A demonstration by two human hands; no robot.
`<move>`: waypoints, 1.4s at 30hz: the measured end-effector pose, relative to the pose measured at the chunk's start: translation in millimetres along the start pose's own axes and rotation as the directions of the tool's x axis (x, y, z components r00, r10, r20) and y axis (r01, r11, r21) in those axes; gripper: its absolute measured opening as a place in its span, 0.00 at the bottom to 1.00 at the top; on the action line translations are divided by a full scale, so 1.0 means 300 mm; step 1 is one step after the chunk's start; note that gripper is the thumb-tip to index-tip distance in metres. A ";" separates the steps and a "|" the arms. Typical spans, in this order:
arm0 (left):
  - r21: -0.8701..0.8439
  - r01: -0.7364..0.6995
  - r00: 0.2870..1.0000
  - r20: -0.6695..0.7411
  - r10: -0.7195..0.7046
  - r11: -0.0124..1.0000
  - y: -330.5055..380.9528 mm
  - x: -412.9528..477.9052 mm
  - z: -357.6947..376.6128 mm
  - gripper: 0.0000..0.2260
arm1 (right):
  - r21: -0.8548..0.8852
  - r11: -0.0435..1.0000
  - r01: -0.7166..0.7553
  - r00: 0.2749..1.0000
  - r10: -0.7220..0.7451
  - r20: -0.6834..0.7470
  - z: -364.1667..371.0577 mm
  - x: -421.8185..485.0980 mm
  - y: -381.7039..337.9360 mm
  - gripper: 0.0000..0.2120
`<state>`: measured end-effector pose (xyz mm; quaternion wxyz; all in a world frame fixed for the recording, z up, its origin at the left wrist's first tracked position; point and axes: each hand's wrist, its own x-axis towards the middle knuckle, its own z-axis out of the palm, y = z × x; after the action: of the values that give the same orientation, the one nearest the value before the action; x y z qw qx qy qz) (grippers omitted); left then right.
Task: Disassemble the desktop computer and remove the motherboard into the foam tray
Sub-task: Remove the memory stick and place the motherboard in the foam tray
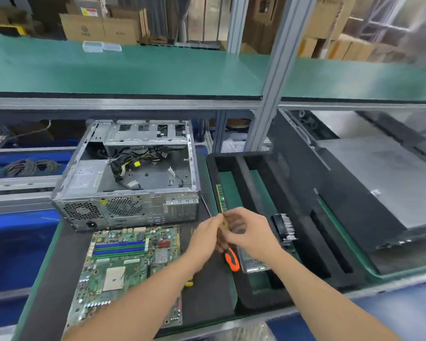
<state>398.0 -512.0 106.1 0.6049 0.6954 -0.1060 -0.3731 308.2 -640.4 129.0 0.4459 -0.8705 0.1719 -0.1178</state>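
Left hand [205, 238]: fingers curled, pinching the near end of the memory stick [220, 198] at centre frame.
Right hand [249, 232]: over the same end from the right, fingers bent round it; how firm the hold is, I cannot tell.
Memory stick: up on edge, running along the left wall of the foam tray [212, 168], its near end buried in the fingers.
Motherboard [133, 264]: out of the case [128, 207], lying flat on the worktop [207, 291] left of centre, low in the frame, just beside the tray and not yet in it.
Screwdriver [232, 259]: orange handle right under the hands, by the tray's left edge.
Heatsink [284, 228]: sitting in the tray, just right of the hands.
Risk, stick: two hands on one thin board. A twist could flex it, and a slip could drop it onto the screwdriver.
Risk, motherboard: the left forearm hangs over its near corner, so a dipped arm could rake the components.
Risk, lift: the screwdriver lies between motherboard and tray and could snag the board as it crosses.
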 end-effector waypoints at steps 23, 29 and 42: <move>0.822 0.086 0.940 -0.254 0.228 0.564 -0.071 0.175 0.098 0.16 | -0.356 0.927 0.122 0.914 0.034 0.403 -0.037 0.297 0.325 0.19; 0.818 -0.063 0.892 -0.211 0.400 0.572 -0.048 0.126 0.064 0.12 | -0.312 0.942 0.126 0.962 -0.039 0.271 -0.037 0.250 0.262 0.16; 0.824 0.006 0.762 -0.372 0.531 0.567 -0.061 -0.189 -0.485 0.10 | -0.206 0.966 0.156 0.922 -0.068 0.380 0.429 0.085 -0.225 0.08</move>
<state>447.1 -362.7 109.8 0.2894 0.9399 -0.1753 0.0456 390.6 -519.4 111.4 0.3580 -0.9315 0.0471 0.0438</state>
